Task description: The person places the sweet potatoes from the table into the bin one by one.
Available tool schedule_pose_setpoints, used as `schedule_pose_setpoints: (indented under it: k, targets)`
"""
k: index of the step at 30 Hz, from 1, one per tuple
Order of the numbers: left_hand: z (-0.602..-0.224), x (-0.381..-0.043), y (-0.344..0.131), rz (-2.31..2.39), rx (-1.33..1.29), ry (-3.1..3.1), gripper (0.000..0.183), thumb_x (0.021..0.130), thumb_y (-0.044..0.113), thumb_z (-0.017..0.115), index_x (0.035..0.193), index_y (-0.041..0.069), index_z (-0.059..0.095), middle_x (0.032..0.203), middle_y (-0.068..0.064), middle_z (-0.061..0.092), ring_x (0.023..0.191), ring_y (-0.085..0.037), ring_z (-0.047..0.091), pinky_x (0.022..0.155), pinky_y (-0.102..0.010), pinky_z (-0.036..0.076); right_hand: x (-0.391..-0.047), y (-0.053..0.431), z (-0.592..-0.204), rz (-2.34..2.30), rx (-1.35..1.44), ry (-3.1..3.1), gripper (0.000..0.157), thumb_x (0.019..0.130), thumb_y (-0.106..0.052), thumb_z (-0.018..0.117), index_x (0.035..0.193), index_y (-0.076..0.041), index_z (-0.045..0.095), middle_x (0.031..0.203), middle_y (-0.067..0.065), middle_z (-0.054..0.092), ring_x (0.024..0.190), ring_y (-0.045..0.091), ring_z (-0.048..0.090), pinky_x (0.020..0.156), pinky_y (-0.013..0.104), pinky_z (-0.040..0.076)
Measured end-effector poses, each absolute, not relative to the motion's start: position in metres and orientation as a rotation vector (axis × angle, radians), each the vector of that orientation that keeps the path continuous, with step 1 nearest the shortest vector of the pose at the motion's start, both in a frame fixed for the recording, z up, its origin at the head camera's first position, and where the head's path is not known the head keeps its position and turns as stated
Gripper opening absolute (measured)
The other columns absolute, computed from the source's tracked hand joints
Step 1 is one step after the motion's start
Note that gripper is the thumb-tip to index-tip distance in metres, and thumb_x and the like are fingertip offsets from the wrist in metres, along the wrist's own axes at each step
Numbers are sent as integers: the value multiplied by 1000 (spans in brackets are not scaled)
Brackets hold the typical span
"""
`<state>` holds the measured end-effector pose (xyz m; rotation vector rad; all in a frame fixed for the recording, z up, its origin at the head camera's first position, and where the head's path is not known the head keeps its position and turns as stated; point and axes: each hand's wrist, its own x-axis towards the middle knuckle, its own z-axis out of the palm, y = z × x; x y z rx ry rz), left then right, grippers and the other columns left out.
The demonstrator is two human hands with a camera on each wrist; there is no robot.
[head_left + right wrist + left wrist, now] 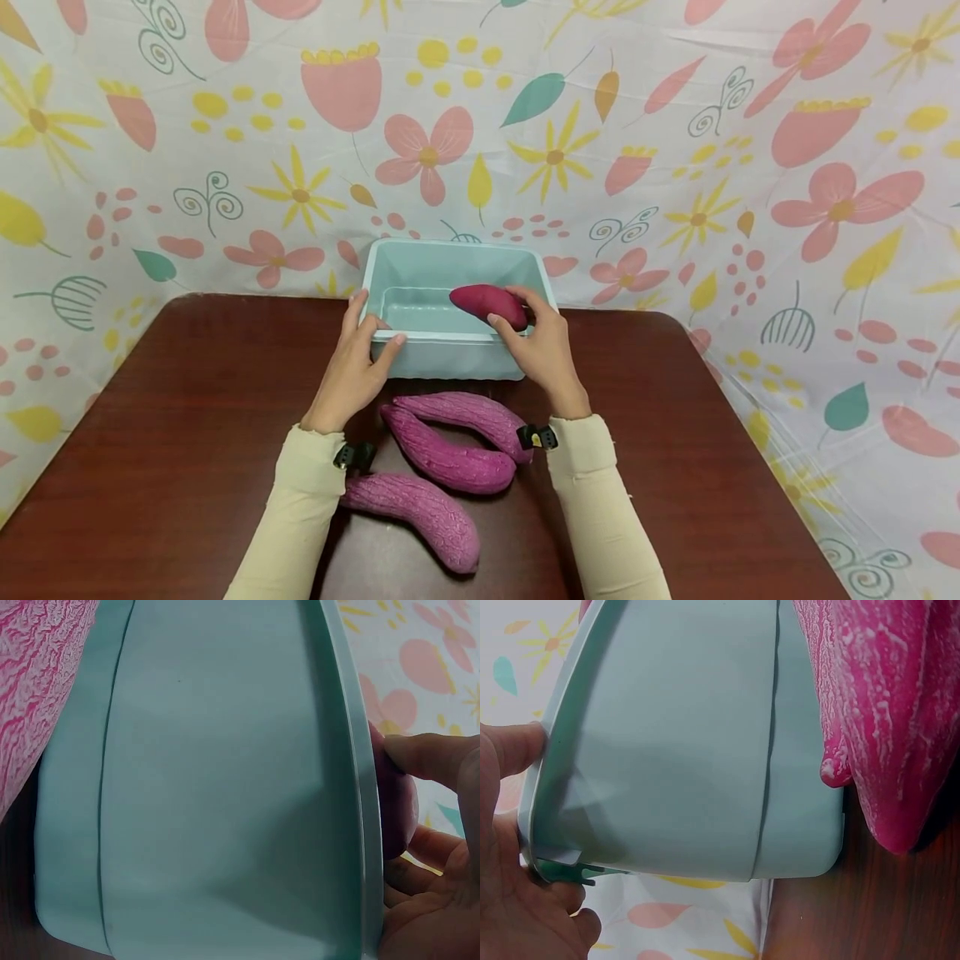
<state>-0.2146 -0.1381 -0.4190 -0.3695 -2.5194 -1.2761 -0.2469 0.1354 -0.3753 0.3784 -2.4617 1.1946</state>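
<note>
My right hand [546, 350] pinches a dark red sweet potato [491, 305] between thumb and fingers, over the right part of a light blue plastic bin [442, 354]. In the right wrist view, the sweet potato [396, 799] shows just past the bin's rim, partly hidden by it. With thumb and fingers at the rim, my left hand [352, 367] grips the bin's front left corner. The left wrist view has that thumb [525, 746] against the rim, with fingertips around the corner. Inside the bin, the visible floor is bare.
Three long, wrinkled purple eggplants lie on the dark brown table [187, 433] in front of the bin. Two, an upper eggplant [468, 414] and a middle eggplant [457, 462], lie together; a nearer eggplant [423, 512] runs beside my left wrist. A flower-print cloth [480, 125] hangs behind.
</note>
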Motion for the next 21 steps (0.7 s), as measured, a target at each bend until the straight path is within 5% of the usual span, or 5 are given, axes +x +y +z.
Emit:
schedule_pose_setpoints:
  k: [8,15,21]
  targets:
    - [-420,-214,-138,-1277,-369,-2517,31,104,34,56,108,4,53,170,-15,10,159,-37,6,106,-60,42,-244,136,-375,1243,389,-2497,47,94,-26,72,136,-10,59,135,13,65,120,32,65,107,42,49]
    - [-419,-214,-136,-1289,-375,-2516,31,104,35,56,109,5,53,170,-14,9,157,-39,15,93,-54,48,-222,144,-374,1270,405,-2432,48,92,-27,75,136,-16,60,135,8,66,123,28,63,104,45,50]
    - [-419,-213,-138,-1309,-376,-2499,31,104,36,56,107,5,53,170,-14,10,156,-39,18,92,-53,49,-199,151,-378,1317,516,-2292,45,92,-17,75,134,-17,62,130,6,68,121,22,64,101,35,51]
